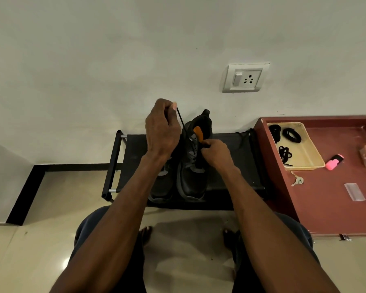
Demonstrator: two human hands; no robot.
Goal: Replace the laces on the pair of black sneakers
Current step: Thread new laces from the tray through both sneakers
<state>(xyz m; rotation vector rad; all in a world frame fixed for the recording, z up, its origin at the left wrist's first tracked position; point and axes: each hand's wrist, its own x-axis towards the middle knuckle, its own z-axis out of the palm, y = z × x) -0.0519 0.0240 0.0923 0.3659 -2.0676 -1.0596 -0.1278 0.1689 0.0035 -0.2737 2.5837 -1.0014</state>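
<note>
- Pinched in the left hand (162, 129), between thumb and curled fingers, a black lace (183, 124) is being held taut and raised above the shoes.
- That lace is being run down and to the right from the left grip toward the eyelets of the right-hand sneaker (193, 163), so its long axis is lying on a steep diagonal between the two hands.
- At the sneaker's upper eyelets, beside the orange-lined tongue, the right hand (215, 153) is being kept curled; something small is apparently being gripped there, probably the lace or the eyelet edge, though exactly what cannot be told.
- Both black sneakers are being kept side by side on the low black bench (230, 166), toes toward the person; the left-hand sneaker (161, 187) is being partly hidden by the left forearm.
- Spare black laces (292, 135) are being kept in a pale tray (311, 159) on the red surface (325, 197) well to the right, nearer the right hand.
- By judgement, a lace is being drawn through an eyelet; whether threaded in or pulled out cannot be told, and the pull would be directed up and left, along the lace's own line.
</note>
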